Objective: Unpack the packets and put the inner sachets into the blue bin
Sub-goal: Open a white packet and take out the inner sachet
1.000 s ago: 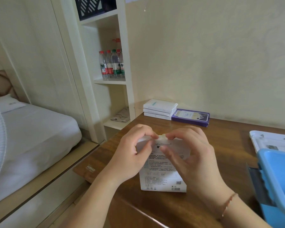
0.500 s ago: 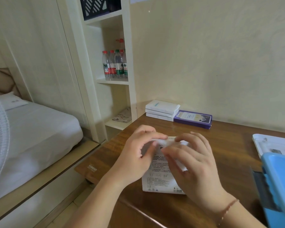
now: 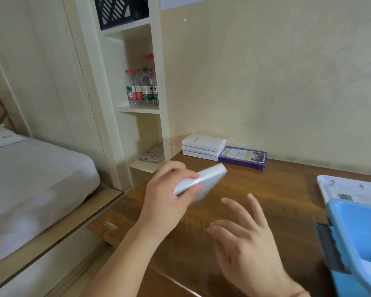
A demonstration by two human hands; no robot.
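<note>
Head view is showing the left hand (image 3: 169, 196) gripping a white packet (image 3: 201, 183) at centre frame, fingers curled over its upper edge and thumb beneath, the packet tilting up off the wooden desk (image 3: 276, 189) and blurring with motion. Right hand (image 3: 244, 239) is hovering lower centre-right, fingers spread and relaxed, holding nothing. Whether the packet is open yet, I cannot tell; no inner sachet is showing. Blue bin (image 3: 356, 239) is sitting at the lower right edge, only partly in frame, its contents not readable from here. A stack of white packets (image 3: 201, 146) is lying untouched at the back of the desk, centre, touching a purple box (image 3: 242, 157). Judging by this, the task is looking early, with most unpacking left. Writing: a small pale logo is printing on the desk's near-left corner, illegible; bottle (image 3: 140, 88) labels on the shelf, upper centre-left, are too small to read.
</note>
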